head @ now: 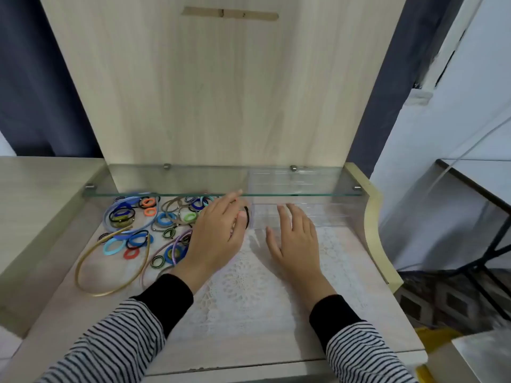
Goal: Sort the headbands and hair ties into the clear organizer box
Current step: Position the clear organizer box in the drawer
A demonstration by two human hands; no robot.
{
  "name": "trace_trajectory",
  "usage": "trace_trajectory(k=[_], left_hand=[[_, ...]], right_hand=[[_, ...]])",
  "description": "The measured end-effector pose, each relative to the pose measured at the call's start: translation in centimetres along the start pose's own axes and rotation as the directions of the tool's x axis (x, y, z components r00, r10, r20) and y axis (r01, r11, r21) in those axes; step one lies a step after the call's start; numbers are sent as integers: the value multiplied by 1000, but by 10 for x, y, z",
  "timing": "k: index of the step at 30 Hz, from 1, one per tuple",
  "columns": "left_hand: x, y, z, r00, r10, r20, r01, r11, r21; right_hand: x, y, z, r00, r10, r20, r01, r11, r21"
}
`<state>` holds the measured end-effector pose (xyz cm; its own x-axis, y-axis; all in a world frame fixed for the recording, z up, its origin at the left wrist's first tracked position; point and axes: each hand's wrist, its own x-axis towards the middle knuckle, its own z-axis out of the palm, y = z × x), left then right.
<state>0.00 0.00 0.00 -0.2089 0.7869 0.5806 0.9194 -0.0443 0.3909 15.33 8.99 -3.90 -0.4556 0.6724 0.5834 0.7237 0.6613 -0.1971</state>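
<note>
The left hand (221,230) pinches a black hair tie (247,217) beside the clear organizer box (304,214) (under the glass shelf (193,179)); right hand (296,239) hovers, fingers relaxed

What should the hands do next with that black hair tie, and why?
Probably the left hand should carry the black hair tie a little to the right and drop it into the clear organizer box. That hand grips the tie just beside the box's left edge, and the right hand lies open at the box's front, perhaps steadying it.
</note>
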Motion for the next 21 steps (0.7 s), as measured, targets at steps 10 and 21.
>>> trace_trajectory(k=[10,21], left_hand=[[13,23,19,813,-529,242,574,658,-488],[39,38,19,700,-472,537,685,229,-692]], right_hand=[[-1,42,-8,992,106,66,-105,994,-20],[13,51,-23,993,23,118,-27,999,31]])
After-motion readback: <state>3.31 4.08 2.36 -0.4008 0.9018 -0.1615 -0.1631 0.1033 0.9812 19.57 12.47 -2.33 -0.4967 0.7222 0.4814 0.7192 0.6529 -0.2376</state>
